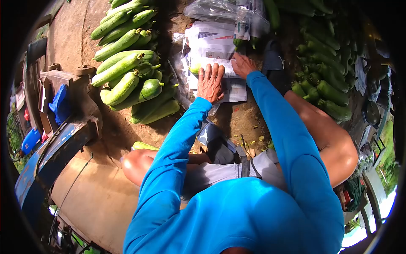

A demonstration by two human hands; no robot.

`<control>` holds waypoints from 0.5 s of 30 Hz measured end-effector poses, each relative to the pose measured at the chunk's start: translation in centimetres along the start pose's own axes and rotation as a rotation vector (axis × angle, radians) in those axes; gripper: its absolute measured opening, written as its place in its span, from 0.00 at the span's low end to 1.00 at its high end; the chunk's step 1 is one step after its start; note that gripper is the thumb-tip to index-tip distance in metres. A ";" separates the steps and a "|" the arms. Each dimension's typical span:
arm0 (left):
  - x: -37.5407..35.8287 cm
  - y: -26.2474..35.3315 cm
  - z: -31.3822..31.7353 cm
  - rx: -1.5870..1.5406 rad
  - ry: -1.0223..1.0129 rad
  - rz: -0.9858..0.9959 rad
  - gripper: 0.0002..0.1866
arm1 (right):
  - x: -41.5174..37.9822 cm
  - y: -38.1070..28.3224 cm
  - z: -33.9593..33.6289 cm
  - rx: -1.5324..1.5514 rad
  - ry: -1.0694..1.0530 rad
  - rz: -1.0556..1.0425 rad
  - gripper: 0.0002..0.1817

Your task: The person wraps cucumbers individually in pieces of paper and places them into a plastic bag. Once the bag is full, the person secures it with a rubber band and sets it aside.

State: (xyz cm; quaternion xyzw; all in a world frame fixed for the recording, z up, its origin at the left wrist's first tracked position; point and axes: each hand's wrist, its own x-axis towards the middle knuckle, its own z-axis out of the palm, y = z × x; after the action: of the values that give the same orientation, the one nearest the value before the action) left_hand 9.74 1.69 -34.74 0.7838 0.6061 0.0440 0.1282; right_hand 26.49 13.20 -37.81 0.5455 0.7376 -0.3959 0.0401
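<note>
A stack of newspaper sheets [213, 31] lies on the ground in front of me. On it rests a long green gourd, mostly covered by paper, with one pale green end [195, 68] showing at the left. My left hand [210, 84] lies on the paper over the gourd, fingers stretched forward. At the paper's right side, my right hand [244, 65] has its fingers bent onto the sheet, gripping its edge. Just beyond, newspaper-wrapped gourds [249, 21] lie with green ends sticking out.
A pile of long green gourds [122, 63] lies at the left, and another pile [325, 80] at the right. Clear plastic bags [207, 10] are at the far end of the newspaper. A rusty blue metal part [48, 148] and a blue cloth [60, 103] stand farther left.
</note>
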 end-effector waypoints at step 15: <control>6.4 -3.6 -1.9 -0.323 0.136 -0.052 0.30 | -2.8 -1.8 0.4 -0.404 0.359 -0.349 0.45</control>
State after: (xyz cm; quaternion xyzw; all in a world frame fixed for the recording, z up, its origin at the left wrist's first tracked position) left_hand 7.65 9.00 -34.36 0.7324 0.6184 0.1903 0.2122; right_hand 25.95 10.67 -35.74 0.4531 0.8790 -0.1396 -0.0517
